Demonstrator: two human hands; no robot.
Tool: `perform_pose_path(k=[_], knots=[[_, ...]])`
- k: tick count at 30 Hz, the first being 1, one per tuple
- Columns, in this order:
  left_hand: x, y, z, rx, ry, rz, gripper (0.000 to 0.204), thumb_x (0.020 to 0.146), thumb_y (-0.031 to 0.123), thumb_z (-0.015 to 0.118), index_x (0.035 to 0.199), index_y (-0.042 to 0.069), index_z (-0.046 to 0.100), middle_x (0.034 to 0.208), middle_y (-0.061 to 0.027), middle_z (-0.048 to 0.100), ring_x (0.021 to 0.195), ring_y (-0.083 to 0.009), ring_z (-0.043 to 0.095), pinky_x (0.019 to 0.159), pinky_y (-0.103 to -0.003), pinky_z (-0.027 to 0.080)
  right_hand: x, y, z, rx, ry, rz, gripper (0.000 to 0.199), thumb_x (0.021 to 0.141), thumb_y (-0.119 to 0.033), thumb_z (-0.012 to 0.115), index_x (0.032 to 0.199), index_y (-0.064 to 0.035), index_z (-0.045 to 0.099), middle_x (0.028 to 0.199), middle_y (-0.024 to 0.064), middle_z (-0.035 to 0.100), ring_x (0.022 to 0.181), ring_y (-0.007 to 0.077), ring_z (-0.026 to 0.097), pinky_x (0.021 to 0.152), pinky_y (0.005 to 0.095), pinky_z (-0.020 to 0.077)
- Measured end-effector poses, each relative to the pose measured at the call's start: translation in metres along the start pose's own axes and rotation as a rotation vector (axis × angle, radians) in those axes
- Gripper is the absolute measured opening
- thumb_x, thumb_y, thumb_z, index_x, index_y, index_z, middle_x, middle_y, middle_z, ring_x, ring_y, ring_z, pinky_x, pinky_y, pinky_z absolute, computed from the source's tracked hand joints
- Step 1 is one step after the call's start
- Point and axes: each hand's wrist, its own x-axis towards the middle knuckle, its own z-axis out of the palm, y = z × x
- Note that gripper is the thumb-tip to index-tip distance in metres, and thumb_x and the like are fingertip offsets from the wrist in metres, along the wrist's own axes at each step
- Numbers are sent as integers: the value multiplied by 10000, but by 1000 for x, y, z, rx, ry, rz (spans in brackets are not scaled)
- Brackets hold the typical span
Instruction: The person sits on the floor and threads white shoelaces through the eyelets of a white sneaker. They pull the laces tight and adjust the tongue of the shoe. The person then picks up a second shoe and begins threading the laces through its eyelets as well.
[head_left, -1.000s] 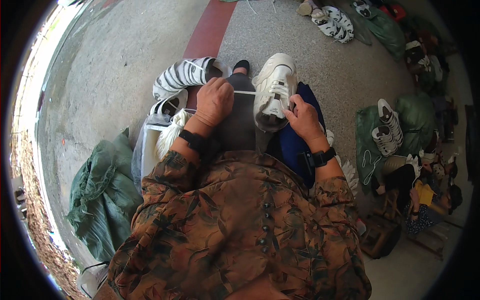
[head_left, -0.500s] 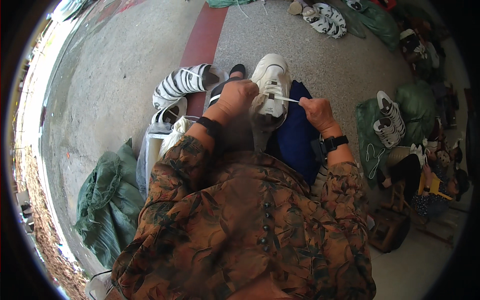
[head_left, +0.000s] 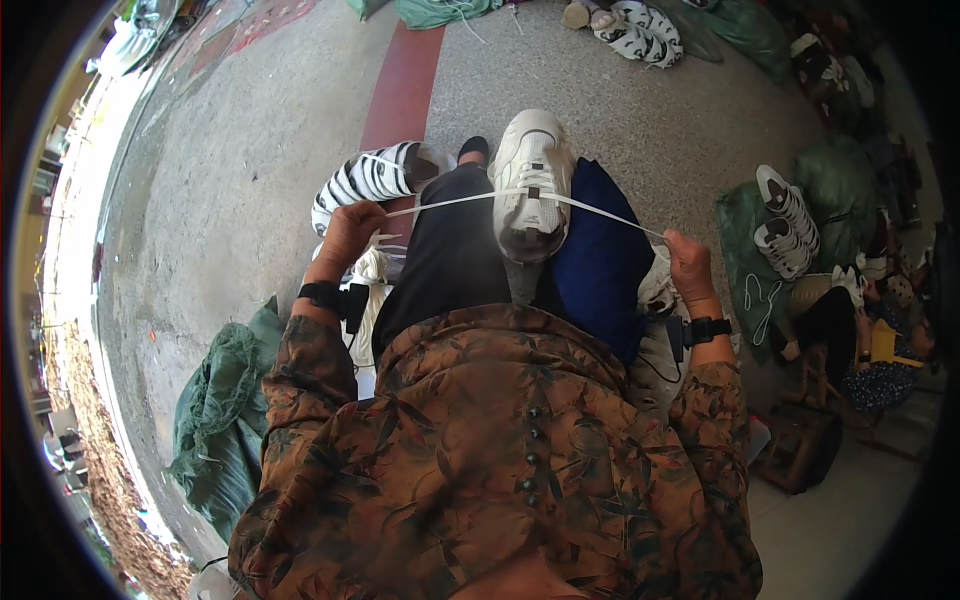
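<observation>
Gripping both white lace (head_left: pixel 600 208) ends taut, left hand (head_left: pixel 348 232) and right hand (head_left: pixel 690 262) closed, risking pulling the white sneaker (head_left: pixel 531 180) off the lap.

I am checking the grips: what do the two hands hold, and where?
Each holds one end of the white flat shoelace: left hand and right hand, pulled out sideways from the white sneaker.

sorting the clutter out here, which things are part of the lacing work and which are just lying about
In use: white sneaker on the lap, white shoelace, left hand, right hand.

Lying about: zebra-striped shoe, white pair on green bag, green net sack.
</observation>
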Motion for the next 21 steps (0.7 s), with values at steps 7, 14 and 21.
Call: perform_pose_path(k=[7,14,21], knots=[[-68,-99,-43,-186,103,-385,30,794,38,638,798,15,657,677,-29,636,590,-83,565,544,-225,439,-98,97,-16,220,122,550,108,856,-79,557,838,15,606,654,-21,523,578,59,442,518,245,373],[-123,-140,-41,-212,81,-596,41,763,40,670,740,7,660,640,-33,626,545,-87,543,506,-234,427,-177,130,-24,155,3,740,99,793,-82,597,772,11,625,587,-15,502,550,71,433,496,254,369],[-83,-83,9,-213,-104,-552,138,767,143,703,728,25,643,601,2,579,502,-62,477,473,-223,358,-121,90,-15,531,-420,892,64,725,-67,654,706,-11,629,587,43,581,493,111,525,459,253,393]])
